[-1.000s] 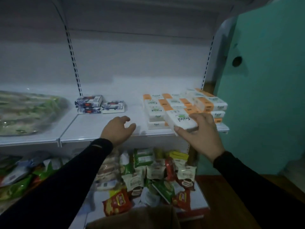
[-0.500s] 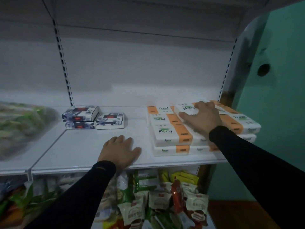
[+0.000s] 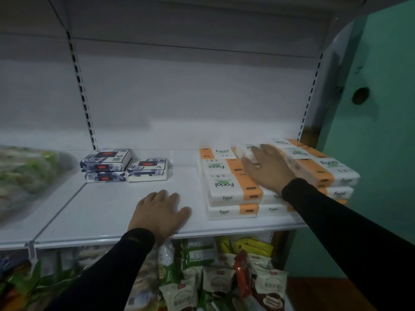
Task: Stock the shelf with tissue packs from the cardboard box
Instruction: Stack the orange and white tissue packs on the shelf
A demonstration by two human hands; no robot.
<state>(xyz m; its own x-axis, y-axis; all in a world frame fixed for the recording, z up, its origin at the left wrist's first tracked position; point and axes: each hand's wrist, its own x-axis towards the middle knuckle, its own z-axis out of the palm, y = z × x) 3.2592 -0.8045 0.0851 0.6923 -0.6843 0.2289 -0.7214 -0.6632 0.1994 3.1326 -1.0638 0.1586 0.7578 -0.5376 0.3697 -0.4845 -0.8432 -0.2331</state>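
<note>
Risk: the white-and-orange plastic-wrapped tissue pack under my right hand sits atop the far-right stack; a hard shove could skew it off. Right fingers lie flat, pressing it, not gripping. Left hand rests palm-down on the white metal shelf, near edge.

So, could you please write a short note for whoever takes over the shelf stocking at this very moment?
Left hand: flat and open on the bare front part of the shelf, holding nothing.
Right hand: fingers spread over a tissue pack on top of the orange and white stack at the shelf's right end; whether it grips or only presses is unclear.
Done: the stack is two layers high, with this pack going on top.
Left: settle this pack, then fetch more; the cardboard box is out of view. The blue packs sit further left, near the back.
</note>
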